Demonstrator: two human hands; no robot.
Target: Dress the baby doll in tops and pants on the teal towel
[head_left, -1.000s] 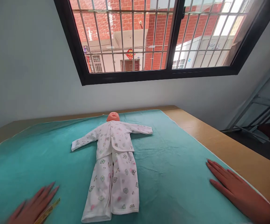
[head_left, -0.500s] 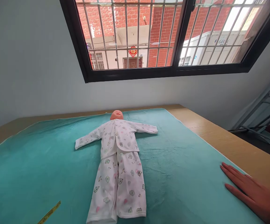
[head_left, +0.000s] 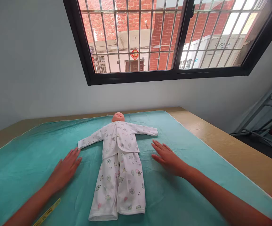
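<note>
A baby doll (head_left: 118, 116) lies on its back on a teal cloth (head_left: 185, 150), arms spread, dressed in a white printed top (head_left: 120, 138) and matching trousers (head_left: 120, 185). My left hand (head_left: 65, 169) rests flat on the cloth just left of the doll's waist, fingers stretched out, holding nothing. My right hand (head_left: 167, 157) lies flat on the cloth to the right of the doll's waist, fingers also stretched, empty. Neither hand touches the clothing.
A yellow measuring tape (head_left: 47, 213) lies on the cloth near my left forearm. The cloth covers a wooden table (head_left: 232, 150) whose bare edge runs along the right. A barred window (head_left: 164, 34) fills the wall behind. Metal framing (head_left: 263, 125) stands at right.
Both hands have come in from the cloth's outer edges toward the doll. The left hand, out of view half a second ago, now lies beside the doll's waist.
</note>
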